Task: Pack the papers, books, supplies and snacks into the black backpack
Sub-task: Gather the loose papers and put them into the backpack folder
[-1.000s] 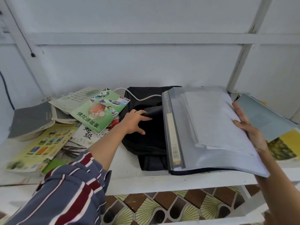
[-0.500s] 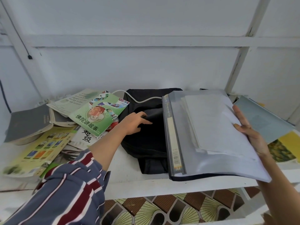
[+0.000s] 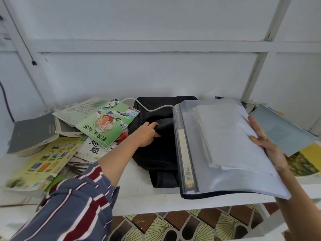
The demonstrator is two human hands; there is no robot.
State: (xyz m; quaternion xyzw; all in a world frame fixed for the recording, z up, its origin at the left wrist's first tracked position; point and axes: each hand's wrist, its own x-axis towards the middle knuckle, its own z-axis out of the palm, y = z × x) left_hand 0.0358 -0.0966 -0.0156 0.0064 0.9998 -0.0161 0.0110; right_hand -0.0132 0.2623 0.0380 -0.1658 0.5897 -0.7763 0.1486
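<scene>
Though folder [image 3: 225, 153] as before, L hand [image 3: 146, 134] now round backpack flap [image 3: 165, 124].

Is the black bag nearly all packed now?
Not nearly. Nothing is visibly packed; the black fabric backpack's inside is hidden. In hand: the left hand grips its fabric, and the right hand holds the clear plastic folder of white papers over it. Left: the green cartoon booklet, grey book and yellow leaflet on the white shelf.

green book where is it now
In the head view, left of centre, the green book lies on the book pile, just left of the black backpack.
</scene>
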